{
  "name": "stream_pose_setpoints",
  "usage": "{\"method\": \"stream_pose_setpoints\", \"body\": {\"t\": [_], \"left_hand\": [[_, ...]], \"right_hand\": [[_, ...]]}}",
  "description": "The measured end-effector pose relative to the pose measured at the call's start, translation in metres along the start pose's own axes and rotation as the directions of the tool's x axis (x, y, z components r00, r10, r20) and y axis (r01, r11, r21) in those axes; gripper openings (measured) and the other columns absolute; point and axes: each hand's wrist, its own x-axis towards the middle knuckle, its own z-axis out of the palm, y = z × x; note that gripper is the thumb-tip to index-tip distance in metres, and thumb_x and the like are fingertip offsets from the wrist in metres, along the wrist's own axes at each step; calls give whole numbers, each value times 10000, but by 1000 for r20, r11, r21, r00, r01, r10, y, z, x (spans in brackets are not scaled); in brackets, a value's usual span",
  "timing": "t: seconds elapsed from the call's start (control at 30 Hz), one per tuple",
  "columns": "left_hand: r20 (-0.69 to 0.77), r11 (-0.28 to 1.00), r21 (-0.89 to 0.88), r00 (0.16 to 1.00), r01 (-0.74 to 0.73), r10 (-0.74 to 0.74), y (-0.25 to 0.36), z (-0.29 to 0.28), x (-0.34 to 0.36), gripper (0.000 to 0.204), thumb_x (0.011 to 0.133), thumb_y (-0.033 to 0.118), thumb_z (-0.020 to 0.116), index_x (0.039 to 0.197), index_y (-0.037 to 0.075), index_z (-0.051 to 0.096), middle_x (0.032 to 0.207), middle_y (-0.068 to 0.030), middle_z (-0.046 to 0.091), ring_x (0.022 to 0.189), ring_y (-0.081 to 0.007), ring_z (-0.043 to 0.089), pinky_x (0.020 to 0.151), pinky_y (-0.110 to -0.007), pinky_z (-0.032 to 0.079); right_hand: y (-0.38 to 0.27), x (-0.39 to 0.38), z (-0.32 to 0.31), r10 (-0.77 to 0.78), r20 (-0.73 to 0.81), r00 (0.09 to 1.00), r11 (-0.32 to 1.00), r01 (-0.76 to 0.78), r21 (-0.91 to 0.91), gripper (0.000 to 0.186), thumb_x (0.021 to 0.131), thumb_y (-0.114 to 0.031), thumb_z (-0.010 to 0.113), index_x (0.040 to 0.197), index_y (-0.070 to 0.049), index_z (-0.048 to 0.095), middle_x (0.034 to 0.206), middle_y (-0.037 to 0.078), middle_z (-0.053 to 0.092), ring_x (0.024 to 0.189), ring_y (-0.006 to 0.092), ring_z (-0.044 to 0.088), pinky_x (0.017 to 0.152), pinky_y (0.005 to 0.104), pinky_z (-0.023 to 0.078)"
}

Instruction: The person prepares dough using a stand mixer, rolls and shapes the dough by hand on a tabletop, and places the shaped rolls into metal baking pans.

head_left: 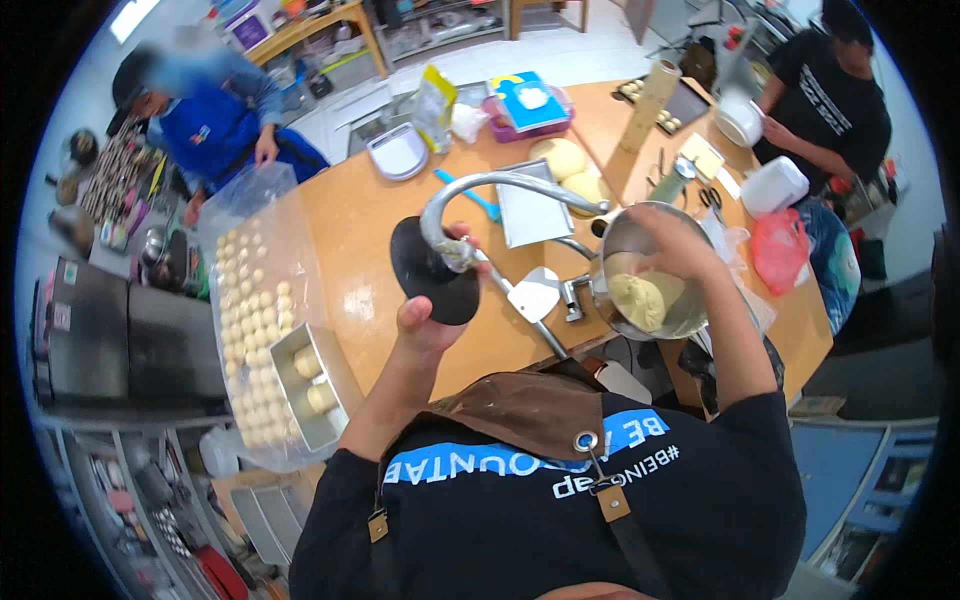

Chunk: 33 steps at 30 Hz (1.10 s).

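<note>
Over the table (pixel 365 235), left hand (pixel 434 325) clutches the dough hook (pixel 432 215); right hand (pixel 682 246) inside bowl (pixel 625 238), by dough (pixel 638 302), grip unclear!

Curved metal dough hook (pixel 492 179) with black disc (pixel 417 268), held aloft, pale dough lump (pixel 637 300) in steel bowl (pixel 622 242)

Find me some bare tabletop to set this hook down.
The widest bare patch of the table lies between the dough balls and your left hand, which holds the hook, reaching toward the white scale. A smaller one shows between that hand and the white flat piece. It's crowded right of the steel bowl: scissors, white jug, red bag.
</note>
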Motion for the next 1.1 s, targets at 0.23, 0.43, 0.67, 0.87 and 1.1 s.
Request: {"method": "stream_pose_setpoints", "body": {"t": [0.23,0.43,0.67,0.87,1.1], "left_hand": [[139,741,-590,944,321,-298,19,36,-30,916,603,499,753,1356,144,371,1272,-158,421,1114,-282,439,889,-383,397],[225,590,-685,895,427,-385,42,41,-70,894,639,594,683,1341,143,364,1270,-158,387,1068,-281,419,820,-371,397],[208,549,-724,891,417,-403,85,50,-116,874,692,610,656,1314,78,350,1205,-153,335,919,-238,382,637,-268,422],[228,519,-753,901,404,-370,110,44,-157,853,704,673,573,1316,109,386,1252,-172,374,953,-257,401,686,-317,413],[176,539,-746,896,391,-407,129,40,-200,864,705,667,570,1341,116,371,1246,-184,387,938,-256,410,692,-312,416]], "right_hand": [[-113,35,5,-273,-327,905,477,422,771,410,841,-98,632,1244,-72,560,1309,84,518,1232,192,448,1033,340,340],[-225,49,2,-610,-313,728,324,590,740,664,791,-304,713,1349,-62,446,1385,131,421,1287,234,397,1059,387,317],[-300,48,11,-733,-142,666,274,480,834,473,804,-43,654,1261,-65,535,1217,73,577,1129,179,529,919,312,453],[-353,32,27,-611,8,792,194,139,971,437,762,-120,722,1180,-87,597,922,22,677,771,82,622,675,230,514],[-393,11,54,-563,17,826,144,78,986,226,769,-125,724,977,-47,680,834,27,677,728,75,616,580,217,489]]}}
